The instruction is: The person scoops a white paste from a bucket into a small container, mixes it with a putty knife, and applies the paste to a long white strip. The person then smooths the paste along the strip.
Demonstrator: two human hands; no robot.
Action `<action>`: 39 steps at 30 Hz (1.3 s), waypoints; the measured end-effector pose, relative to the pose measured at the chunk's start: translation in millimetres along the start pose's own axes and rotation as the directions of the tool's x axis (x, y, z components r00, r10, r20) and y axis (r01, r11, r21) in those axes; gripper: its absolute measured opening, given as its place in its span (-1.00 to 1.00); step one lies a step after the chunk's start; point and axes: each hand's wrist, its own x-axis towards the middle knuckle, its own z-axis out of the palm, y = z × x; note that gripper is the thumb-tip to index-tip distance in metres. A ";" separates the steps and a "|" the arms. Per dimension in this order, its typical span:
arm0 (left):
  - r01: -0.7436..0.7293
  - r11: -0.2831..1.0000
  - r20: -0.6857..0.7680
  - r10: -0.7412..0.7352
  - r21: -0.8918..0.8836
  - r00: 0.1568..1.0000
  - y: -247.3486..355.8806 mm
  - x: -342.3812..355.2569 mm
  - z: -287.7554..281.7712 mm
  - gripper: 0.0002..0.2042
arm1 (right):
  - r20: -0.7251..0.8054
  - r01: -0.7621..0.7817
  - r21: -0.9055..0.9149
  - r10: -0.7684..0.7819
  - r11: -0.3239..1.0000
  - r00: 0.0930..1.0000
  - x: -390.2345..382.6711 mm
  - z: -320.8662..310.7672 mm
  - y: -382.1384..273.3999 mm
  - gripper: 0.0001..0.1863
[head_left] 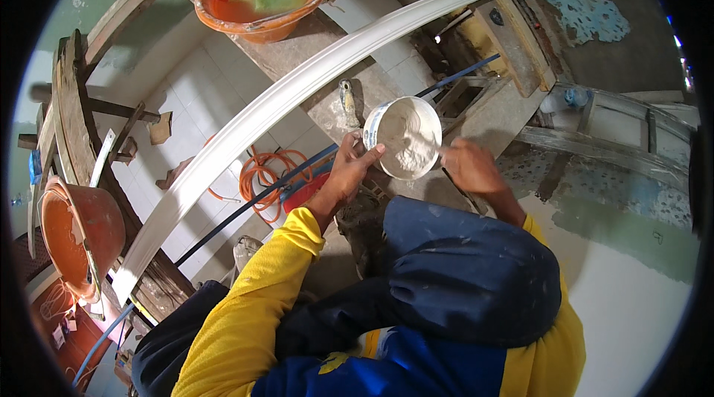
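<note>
**Tub of white paste between your two hands**

The round white plastic tub with a blue-patterned side (371, 128) sits in front of your knee, tilted so its mouth shows; whether it rests on the board is hard to tell. Thick white paste (405, 157) coats its inside. Your left hand (348, 171) grips the tub's near-left side, thumb at the rim. Your right hand (474, 168) is closed around a mixing tool (428, 142) that reaches into the tub — its handle mostly hidden.

Just beyond the tub, a paste-smeared hand tool (347, 103) lies on the grey board (383, 88). Farther out, a long white moulding strip (279, 103) crosses diagonally — past it stands a round orange plastic bucket (268, 34).
</note>
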 end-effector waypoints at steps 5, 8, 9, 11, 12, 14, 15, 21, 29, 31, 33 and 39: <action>-0.093 0.993 0.040 0.091 0.071 0.995 -7.5 -7.7 -0.4 -0.47 | -0.374 0.026 0.069 0.002 0.997 0.927 27.4 -15.2 -20.1 -0.77; -0.140 0.990 0.074 0.137 0.032 0.988 -4.6 6.9 6.5 -0.47 | -0.086 -0.052 -0.129 0.041 0.990 0.995 43.4 -8.3 -51.6 -0.76; -0.096 0.995 0.048 0.095 0.015 0.994 -0.3 5.1 8.3 -0.47 | -0.078 -0.023 -0.130 0.013 0.991 0.997 31.9 -0.2 -63.6 -0.75; -0.067 0.997 0.018 0.066 0.027 0.998 2.5 0.9 3.5 -0.47 | -0.035 -0.015 -0.118 0.011 0.993 0.999 17.4 -0.4 -64.9 -0.76; -0.088 0.995 0.027 0.086 0.049 0.996 1.2 3.3 2.1 -0.47 | -0.018 -0.013 -0.120 0.011 0.993 1.000 16.6 -8.0 -60.8 -0.76; -0.107 0.992 0.047 0.104 0.062 0.993 -9.9 -1.6 -0.3 -0.46 | -0.107 -0.060 -0.095 0.050 0.994 0.993 22.8 -18.5 -54.1 -0.75; -0.114 0.992 0.062 0.110 0.058 0.992 -12.3 -4.1 0.1 -0.46 | -0.075 -0.084 -0.127 0.075 0.988 0.994 29.5 -19.7 -48.5 -0.74; -0.173 0.982 0.057 0.169 0.071 0.984 -20.6 13.7 -8.7 -0.46 | -0.151 -0.021 -0.068 0.011 0.997 0.989 14.4 -10.3 -57.8 -0.81; -0.090 0.989 0.124 0.075 0.120 0.989 6.1 8.7 -8.0 -0.04 | -0.066 0.048 -0.080 -0.053 0.996 0.996 19.3 -20.4 -49.2 -0.76; -0.075 0.981 0.147 0.049 0.176 0.988 20.5 8.3 -0.3 -0.04 | -0.156 0.041 -0.089 -0.055 0.995 0.986 29.1 -29.7 -35.7 -0.74; -0.109 0.977 0.199 0.071 0.186 0.977 25.9 10.3 -2.8 -0.04 | -0.035 0.064 -0.238 -0.074 0.969 0.997 33.5 -29.6 -33.5 -0.73; 0.153 0.877 0.060 -0.202 0.455 0.978 61.3 24.7 -5.2 -0.36 | -0.101 0.221 -0.162 -0.239 0.962 0.966 64.7 -62.2 -19.3 -0.75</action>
